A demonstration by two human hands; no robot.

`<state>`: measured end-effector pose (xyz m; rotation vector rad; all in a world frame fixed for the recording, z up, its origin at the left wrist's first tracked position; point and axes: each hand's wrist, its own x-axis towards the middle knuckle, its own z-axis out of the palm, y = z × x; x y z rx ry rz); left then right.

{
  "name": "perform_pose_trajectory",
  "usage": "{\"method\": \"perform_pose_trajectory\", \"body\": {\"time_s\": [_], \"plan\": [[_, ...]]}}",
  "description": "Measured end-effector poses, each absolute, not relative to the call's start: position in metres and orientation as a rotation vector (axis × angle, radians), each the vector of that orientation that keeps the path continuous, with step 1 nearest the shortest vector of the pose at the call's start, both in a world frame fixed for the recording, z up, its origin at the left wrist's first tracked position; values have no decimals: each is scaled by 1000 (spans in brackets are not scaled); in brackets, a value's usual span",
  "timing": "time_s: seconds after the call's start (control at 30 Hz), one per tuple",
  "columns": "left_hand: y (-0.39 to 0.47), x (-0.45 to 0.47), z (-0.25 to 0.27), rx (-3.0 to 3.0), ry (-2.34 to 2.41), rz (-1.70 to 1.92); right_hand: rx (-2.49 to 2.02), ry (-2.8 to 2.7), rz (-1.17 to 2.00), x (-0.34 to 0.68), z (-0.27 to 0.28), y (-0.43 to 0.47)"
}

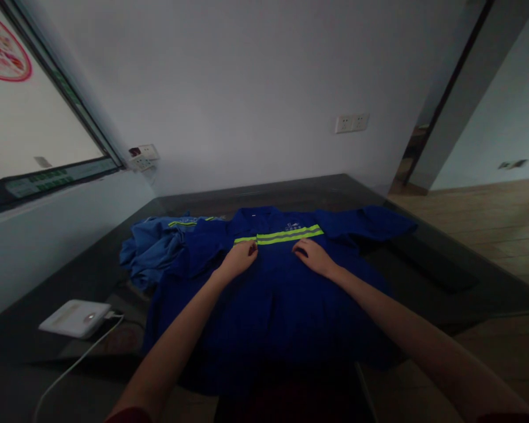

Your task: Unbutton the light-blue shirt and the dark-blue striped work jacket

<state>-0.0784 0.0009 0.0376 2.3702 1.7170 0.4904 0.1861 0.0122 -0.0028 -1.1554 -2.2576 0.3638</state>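
A dark blue work jacket (282,282) lies spread front up on the dark table, its collar at the far side and its lower part reaching over the near edge. A yellow-green and grey reflective band (286,235) crosses its chest. At the front opening, my left hand (241,257) is closed, its fingertips pinching the cloth just under the band. Farther right, my right hand (314,256) rests on the chest below the band, fingers loosely curved and thumb apart, with nothing visible between them. One jacket sleeve (374,223) stretches out to the right.
A crumpled lighter blue garment (152,247) with a reflective strip lies left of the jacket. A white box-like device (76,318) with a cable (77,361) sits on the table's (308,191) near left. Behind stands a wall with sockets (351,123); a window is at left.
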Motion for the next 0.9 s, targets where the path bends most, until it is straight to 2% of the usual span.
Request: {"method": "perform_pose_trajectory", "body": {"time_s": [0.13, 0.27, 0.37, 0.47, 0.57, 0.67, 0.8, 0.9], "plan": [[6, -73, 15, 2256, 1961, 391, -944, -2605, 644, 169, 19, -44], [8, -80, 0, 2306, 1889, 502, -906, -2900, 730, 165, 47, -121], [10, -82, -8, 2368, 1821, 604, -627, -3167, 810, 171, 72, -171], [13, -82, -14, 2341, 1813, 645, -422, -3227, 959, 177, 93, -185], [17, -79, -15, 2272, 1855, 665, -614, -2967, 954, 173, 96, -150], [24, -75, -13, 2193, 1960, 636, -887, -2636, 764, 155, 77, -84], [39, -67, -9, 2076, 2039, 452, -977, -2273, 993, 115, 43, 5], [49, -57, -7, 2060, 2042, 415, -1197, -1984, 870, 91, 24, 50]]}}
